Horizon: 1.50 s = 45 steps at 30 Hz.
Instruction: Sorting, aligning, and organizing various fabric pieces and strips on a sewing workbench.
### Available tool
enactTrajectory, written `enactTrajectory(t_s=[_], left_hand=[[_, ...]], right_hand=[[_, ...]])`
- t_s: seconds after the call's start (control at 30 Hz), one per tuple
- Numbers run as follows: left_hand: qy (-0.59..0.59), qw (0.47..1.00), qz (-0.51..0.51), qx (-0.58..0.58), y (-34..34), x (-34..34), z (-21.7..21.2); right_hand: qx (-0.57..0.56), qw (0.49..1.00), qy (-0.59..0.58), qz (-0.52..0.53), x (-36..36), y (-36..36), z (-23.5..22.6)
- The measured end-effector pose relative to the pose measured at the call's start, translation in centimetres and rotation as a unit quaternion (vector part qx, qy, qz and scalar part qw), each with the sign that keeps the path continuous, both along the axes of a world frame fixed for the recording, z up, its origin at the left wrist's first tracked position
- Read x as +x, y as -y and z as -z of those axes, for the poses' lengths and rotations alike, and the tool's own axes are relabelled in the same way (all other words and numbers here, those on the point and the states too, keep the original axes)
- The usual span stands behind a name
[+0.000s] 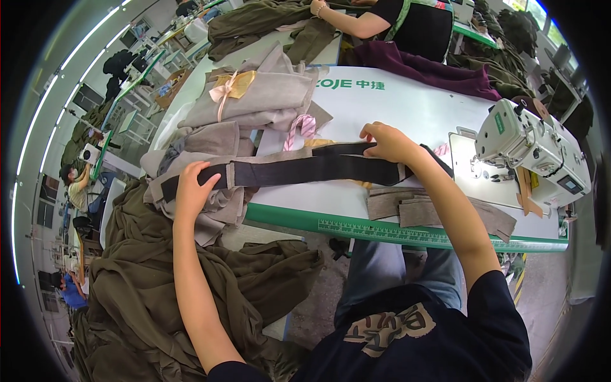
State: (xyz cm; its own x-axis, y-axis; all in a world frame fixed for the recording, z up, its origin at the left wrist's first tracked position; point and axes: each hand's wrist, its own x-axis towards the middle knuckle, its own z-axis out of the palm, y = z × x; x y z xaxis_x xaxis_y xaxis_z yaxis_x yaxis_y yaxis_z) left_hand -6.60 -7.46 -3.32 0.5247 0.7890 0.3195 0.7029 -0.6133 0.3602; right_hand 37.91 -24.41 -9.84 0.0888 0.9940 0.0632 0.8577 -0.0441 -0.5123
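A long black fabric strip (pixel 318 172) with greyish-brown edging stretches across the near side of the sewing table. Its left end is between the thumb and fingers of my left hand (pixel 194 188), over a heap of grey-taupe fabric. My right hand (pixel 389 144) has its fingers curled at the right part of the strip, where a second black layer (pixel 340 149) lies behind the first. The fingertips there are partly hidden by the hand. Several cut grey-brown fabric pieces (pixel 439 211) lie at the green table edge, just below my right forearm.
A white sewing machine (pixel 533 153) stands at the right of the white table (pixel 394 108). Grey pieces tied with a pale ribbon (pixel 223 94) lie at the back left. Olive cloth (pixel 159 286) is heaped at lower left. A co-worker's arm (pixel 350 23) handles olive cloth across the table.
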Motion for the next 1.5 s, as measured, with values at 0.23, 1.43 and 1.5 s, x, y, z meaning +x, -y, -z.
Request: enactTrajectory(t_s=[0.23,1.43,1.5], left_hand=[[-0.057,0.995,0.015,0.075,0.0,-0.1,0.8],[-0.063,0.998,-0.016,0.015,-0.9,-0.3,1.5],[-0.064,0.998,-0.017,0.012,-0.9,-0.3,1.6]], right_hand=[[-0.032,0.999,-0.007,-0.02,0.2,0.2,-0.8],[0.1,0.967,-0.084,0.22,15.1,1.2,1.0],[0.166,0.958,0.033,0.232,14.8,1.6,0.9]])
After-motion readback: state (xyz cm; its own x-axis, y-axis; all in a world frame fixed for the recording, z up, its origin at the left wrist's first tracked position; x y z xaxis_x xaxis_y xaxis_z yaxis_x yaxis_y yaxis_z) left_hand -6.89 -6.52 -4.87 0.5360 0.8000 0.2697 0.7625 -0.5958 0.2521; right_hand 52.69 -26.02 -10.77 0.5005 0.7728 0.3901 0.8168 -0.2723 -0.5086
